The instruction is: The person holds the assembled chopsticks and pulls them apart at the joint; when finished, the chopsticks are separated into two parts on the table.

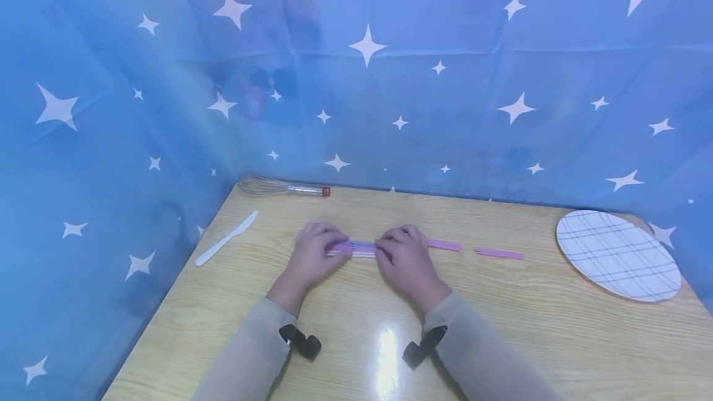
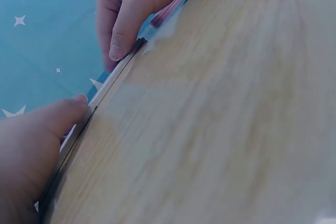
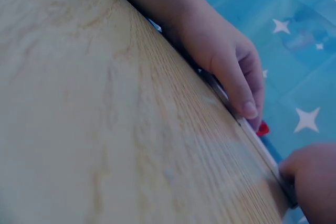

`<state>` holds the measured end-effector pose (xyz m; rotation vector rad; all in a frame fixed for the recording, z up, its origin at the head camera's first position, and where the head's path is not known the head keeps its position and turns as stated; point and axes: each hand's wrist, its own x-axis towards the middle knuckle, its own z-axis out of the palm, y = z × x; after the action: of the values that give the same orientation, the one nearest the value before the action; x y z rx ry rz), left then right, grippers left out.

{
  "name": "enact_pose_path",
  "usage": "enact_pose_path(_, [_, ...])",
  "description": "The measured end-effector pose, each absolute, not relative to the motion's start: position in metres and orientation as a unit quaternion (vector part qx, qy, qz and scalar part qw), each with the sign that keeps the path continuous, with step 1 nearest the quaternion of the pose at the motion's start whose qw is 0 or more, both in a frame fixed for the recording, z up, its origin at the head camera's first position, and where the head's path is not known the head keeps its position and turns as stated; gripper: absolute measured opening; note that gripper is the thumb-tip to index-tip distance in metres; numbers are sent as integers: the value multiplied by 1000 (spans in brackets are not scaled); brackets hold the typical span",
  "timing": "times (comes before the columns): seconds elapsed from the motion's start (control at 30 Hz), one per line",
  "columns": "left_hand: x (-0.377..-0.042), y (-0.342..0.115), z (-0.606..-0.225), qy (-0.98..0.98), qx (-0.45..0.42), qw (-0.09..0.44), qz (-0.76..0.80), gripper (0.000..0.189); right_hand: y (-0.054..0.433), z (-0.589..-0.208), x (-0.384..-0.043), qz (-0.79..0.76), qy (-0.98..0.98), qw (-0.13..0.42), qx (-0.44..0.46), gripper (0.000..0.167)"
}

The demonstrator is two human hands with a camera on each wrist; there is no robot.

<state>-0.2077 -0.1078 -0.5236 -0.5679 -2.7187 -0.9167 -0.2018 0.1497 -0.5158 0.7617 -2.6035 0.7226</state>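
Observation:
Several thin pink, blue-purple and white sticks (image 1: 363, 249) lie side by side on the wooden table. My left hand (image 1: 316, 254) grips their left end between thumb and fingers. At the other end, my right hand (image 1: 408, 260) pinches the same row. In the left wrist view a pale stick (image 2: 107, 85) runs low along the tabletop between the left hand (image 2: 31, 156) and the right. Fingers hide both ends of the row. Just right of my right hand lies a pink stick (image 1: 444, 245), partly covered by it. Farther right is another pink stick (image 1: 499, 254).
A whisk (image 1: 284, 187) with a red handle end lies at the back left. Nearer on the left is a white knife (image 1: 227, 239). At the right edge sits an oval checked plate (image 1: 618, 255). A blue starry curtain (image 1: 367, 110) closes off the table's back and left.

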Motion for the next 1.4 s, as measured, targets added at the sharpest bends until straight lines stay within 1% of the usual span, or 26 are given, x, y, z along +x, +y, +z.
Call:
enact_pose_path(0.3, [-207, -106, -522, -924, -185, 108, -317, 39, 150, -515, -201, 247, -923, 161, 246, 19])
enact_pose_path(0.6, [-207, -107, -525, -924, -185, 114, -315, 37, 147, -515, -200, 233, -930, 159, 236, 11])
enact_pose_path(0.77, [-207, -107, -523, -920, -190, 119, -321, 33, 145, -510, -198, 231, -934, 144, 229, 10])
enact_pose_path(0.93, [-207, -107, -523, -915, -197, 130, -326, 28, 142, -507, -196, 225, -942, 116, 218, 11])
enact_pose_path(1.23, [-207, -106, -525, -920, -190, 125, -320, 31, 143, -509, -194, 220, -946, 99, 216, 10])
enact_pose_path(1.4, [-208, -106, -525, -914, -188, 132, -335, 22, 143, -510, -193, 225, -943, 103, 223, 9])
